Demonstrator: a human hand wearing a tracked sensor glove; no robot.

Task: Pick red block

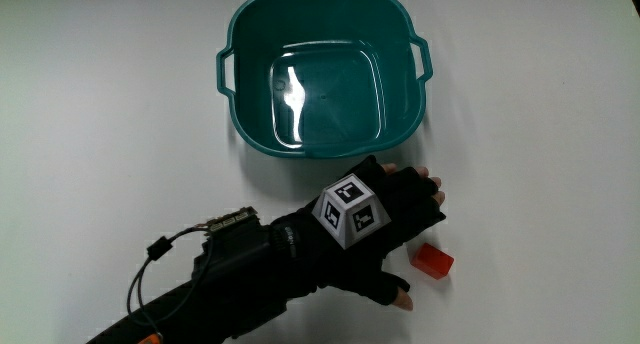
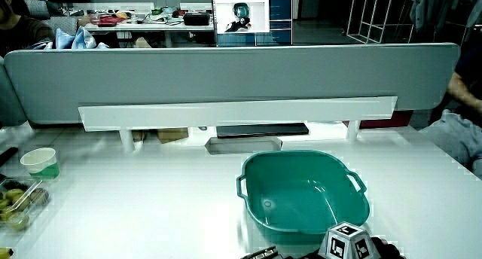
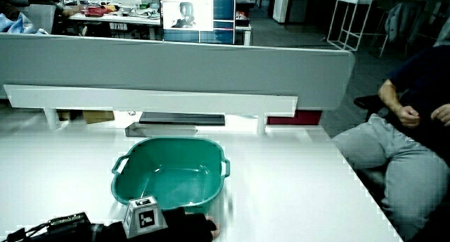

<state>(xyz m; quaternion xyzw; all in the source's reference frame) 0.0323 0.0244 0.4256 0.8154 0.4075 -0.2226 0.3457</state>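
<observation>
In the main view, the hand (image 1: 385, 224) is hovering low, fingers spread and holding nothing. The red block (image 1: 434, 260) is lying on the table (image 1: 110, 114) just beside the fingertips, nearer the person than the teal basin (image 1: 325, 69). It is not yet grasped.

In both side views, the block is hidden; only the cube (image 2: 350, 242) and basin (image 3: 172, 177) are showing.

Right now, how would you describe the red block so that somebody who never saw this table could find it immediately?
Start from the teal plastic basin with two handles. Nearer to the person than the basin lies the hand in its black glove, fingers spread, holding nothing. The red block sits on the white table just beside the fingertips; it is the only small red thing there.
</observation>
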